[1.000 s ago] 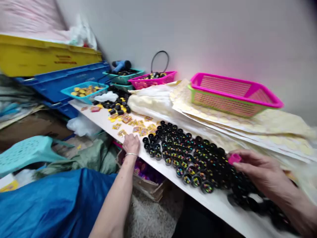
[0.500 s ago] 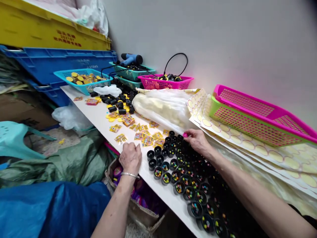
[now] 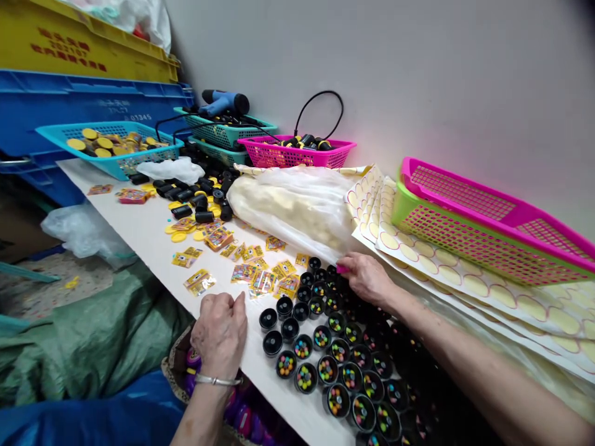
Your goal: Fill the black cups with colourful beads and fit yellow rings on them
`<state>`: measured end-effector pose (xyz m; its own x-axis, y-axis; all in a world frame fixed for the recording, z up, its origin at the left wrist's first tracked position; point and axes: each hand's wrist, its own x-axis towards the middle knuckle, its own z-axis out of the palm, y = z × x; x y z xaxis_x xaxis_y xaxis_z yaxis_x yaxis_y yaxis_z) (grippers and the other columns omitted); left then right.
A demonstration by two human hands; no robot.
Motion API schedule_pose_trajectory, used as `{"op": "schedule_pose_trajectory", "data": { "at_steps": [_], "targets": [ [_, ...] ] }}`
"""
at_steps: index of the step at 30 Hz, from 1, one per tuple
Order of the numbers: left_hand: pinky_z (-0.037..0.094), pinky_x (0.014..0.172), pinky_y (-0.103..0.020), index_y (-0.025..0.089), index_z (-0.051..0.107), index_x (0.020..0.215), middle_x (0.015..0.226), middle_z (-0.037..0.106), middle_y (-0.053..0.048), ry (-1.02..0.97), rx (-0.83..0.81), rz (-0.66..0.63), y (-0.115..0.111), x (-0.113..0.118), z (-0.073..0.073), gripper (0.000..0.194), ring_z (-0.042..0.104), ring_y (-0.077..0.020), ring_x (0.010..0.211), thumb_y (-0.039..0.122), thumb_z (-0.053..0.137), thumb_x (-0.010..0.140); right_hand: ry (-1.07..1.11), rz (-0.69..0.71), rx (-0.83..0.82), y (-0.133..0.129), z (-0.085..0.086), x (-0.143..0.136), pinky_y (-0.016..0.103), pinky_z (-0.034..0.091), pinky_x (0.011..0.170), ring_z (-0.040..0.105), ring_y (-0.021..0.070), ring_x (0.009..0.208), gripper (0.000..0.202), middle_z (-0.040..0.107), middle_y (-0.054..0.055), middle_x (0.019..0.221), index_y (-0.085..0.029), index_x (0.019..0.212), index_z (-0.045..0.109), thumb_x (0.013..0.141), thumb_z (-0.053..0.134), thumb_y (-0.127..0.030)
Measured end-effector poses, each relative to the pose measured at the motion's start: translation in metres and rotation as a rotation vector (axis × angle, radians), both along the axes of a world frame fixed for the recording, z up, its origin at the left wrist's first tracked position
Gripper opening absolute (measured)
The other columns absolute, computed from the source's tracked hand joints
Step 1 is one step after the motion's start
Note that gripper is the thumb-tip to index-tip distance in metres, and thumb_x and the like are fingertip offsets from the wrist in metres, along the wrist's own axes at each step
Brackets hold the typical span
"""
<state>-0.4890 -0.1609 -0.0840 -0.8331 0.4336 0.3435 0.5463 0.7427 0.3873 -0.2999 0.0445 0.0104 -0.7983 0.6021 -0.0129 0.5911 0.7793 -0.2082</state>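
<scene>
My right hand [image 3: 369, 279] pinches a small pink scoop [image 3: 343, 269] over the far end of the rows of black cups. Many of these black cups [image 3: 305, 376] hold small coloured beads; several at the left edge, such as one black cup [image 3: 272, 342], show no beads. My left hand [image 3: 220, 331] rests curled at the table's near edge, its fingers folded, left of the cups; whether anything is inside it is hidden. Small yellow printed packets [image 3: 263, 282] lie beyond it, between the hands and the black cylinders [image 3: 185, 197].
Along the wall stand a blue basket [image 3: 116, 162] of yellow-lidded pieces, a pink basket [image 3: 297, 152] and stacked green and pink baskets [image 3: 465, 229] on sticker sheets [image 3: 446, 272]. A plastic bag [image 3: 292, 201] lies mid-table. Below the edge is a carton [image 3: 174, 365].
The view has shifted nearer and to the right, so the table items appear larger and further left. My right hand still holds the pink scoop near the same cups; my left hand stays curled.
</scene>
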Motion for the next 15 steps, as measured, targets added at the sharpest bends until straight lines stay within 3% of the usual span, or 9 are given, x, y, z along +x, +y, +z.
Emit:
{"op": "schedule_pose_trajectory", "data": {
  "at_steps": [4,10,13,15],
  "targets": [
    [0.024,0.054,-0.028,0.018,0.048,0.065,0.077,0.046,-0.003,-0.027,0.015,-0.015,0.0,0.0,0.003,0.033,0.043,-0.0144,0.065,0.041,0.04,0.087,-0.206,0.045,0.102,-0.003,0.006,-0.011,0.025,0.032,0.058,0.058,0.0177,0.082,0.026,0.061,0.005,0.091,-0.019,0.081,0.064,0.07,0.044,-0.006],
    [0.022,0.053,-0.028,0.018,0.047,0.063,0.075,0.045,-0.002,-0.041,0.048,-0.004,0.0,0.0,0.003,0.032,0.042,-0.0136,0.063,0.04,0.041,0.085,-0.368,0.182,0.261,-0.011,0.012,-0.022,0.026,0.029,0.051,0.06,0.0181,0.075,0.022,0.06,0.01,0.095,-0.014,0.08,0.064,0.074,0.044,-0.008],
    [0.021,0.053,-0.028,0.018,0.046,0.063,0.074,0.044,-0.002,-0.028,0.044,0.009,0.0,0.001,0.003,0.035,0.041,-0.0137,0.062,0.044,0.04,0.085,-0.325,0.157,0.274,-0.014,0.013,-0.018,0.026,0.031,0.051,0.059,0.0174,0.073,0.023,0.06,0.011,0.095,-0.014,0.082,0.063,0.076,0.042,-0.007],
    [0.02,0.053,-0.028,0.018,0.046,0.062,0.073,0.043,-0.002,-0.024,0.034,0.021,0.001,0.002,0.006,0.038,0.039,-0.014,0.061,0.047,0.039,0.085,-0.181,0.1,0.207,-0.018,0.017,-0.007,0.026,0.033,0.052,0.057,0.0161,0.07,0.023,0.059,0.009,0.093,-0.014,0.084,0.062,0.077,0.042,-0.008]
  ]
}}
